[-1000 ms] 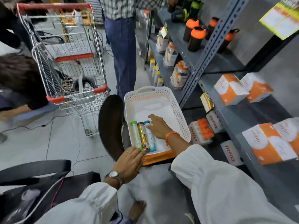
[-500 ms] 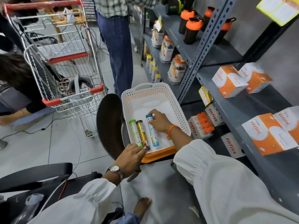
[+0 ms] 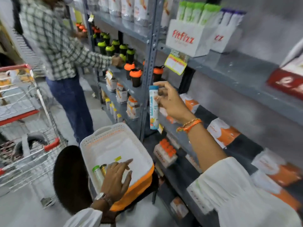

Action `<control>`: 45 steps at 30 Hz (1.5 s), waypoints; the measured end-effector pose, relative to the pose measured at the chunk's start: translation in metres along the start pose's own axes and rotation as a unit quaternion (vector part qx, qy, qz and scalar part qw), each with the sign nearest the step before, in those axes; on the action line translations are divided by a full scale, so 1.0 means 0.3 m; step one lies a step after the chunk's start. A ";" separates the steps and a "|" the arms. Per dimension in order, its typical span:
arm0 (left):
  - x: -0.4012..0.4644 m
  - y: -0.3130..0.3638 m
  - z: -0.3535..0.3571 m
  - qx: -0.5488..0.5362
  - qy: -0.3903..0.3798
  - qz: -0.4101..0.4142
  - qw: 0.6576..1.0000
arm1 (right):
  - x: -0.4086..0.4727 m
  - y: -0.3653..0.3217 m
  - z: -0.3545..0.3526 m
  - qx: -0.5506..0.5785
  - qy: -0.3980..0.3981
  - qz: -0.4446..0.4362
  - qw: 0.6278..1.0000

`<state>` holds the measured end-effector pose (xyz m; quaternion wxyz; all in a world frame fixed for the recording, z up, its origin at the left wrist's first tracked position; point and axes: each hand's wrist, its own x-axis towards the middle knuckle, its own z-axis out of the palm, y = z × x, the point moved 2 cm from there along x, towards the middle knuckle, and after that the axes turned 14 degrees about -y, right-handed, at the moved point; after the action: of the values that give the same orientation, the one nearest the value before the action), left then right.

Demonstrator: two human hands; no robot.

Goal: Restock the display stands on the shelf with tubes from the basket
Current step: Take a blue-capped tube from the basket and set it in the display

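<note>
My right hand [image 3: 170, 102] holds a blue-capped tube [image 3: 153, 110] upright in the air, in front of the grey shelf post. The white perforated basket [image 3: 105, 136] sits low on a dark chair, with a green-capped tube [image 3: 97, 173] and a yellow tube [image 3: 103, 169] lying at its near left. My left hand [image 3: 117, 179] hovers over these two with fingers spread, holding nothing. High on the shelf stand two white Fitfizz display stands: one [image 3: 186, 38] with green-capped tubes, one [image 3: 224, 38] with purple-capped tubes. A lower stand [image 3: 165, 153] holds orange-capped tubes.
A person in a checked shirt [image 3: 55, 46] stands at the shelf to the left, reaching among shaker bottles [image 3: 134, 76]. A red-trimmed shopping cart [image 3: 24, 128] is at the far left. Orange-and-white boxes [image 3: 223, 131] line the middle shelf. A yellow price tag [image 3: 176, 63] hangs from the upper shelf edge.
My right hand picked the blue-capped tube out of the basket and raised it to shelf height. My left hand left the basket's edge and moved over the two remaining tubes. The view tilted up.
</note>
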<state>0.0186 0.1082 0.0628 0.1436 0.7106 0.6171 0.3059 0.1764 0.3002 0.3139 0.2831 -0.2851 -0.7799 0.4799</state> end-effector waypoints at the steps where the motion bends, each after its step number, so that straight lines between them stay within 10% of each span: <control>1: 0.066 0.042 -0.012 -0.005 0.012 0.022 1.000 | -0.034 -0.067 -0.063 -0.012 0.024 -0.017 1.000; 11: 0.596 0.778 -0.097 -0.085 0.147 0.311 0.935 | -0.576 -0.632 -0.563 -0.196 0.247 -0.097 0.944; 20: 0.709 1.399 -0.017 -0.078 0.087 0.497 0.860 | -1.182 -0.879 -0.816 -0.350 0.449 0.020 0.822; 32: 0.776 1.463 0.155 -0.036 0.142 0.523 0.840 | -1.524 -0.820 -0.990 -0.496 0.516 0.236 0.657; 45: 0.786 1.465 0.171 -0.021 0.174 0.522 0.834 | -1.549 -0.748 -1.034 -0.500 0.502 0.248 0.660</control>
<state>0.4089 0.2579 0.3396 -0.1324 0.8592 0.1623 0.4669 0.6740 0.0648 0.5575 0.3170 -0.7645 -0.5419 -0.1461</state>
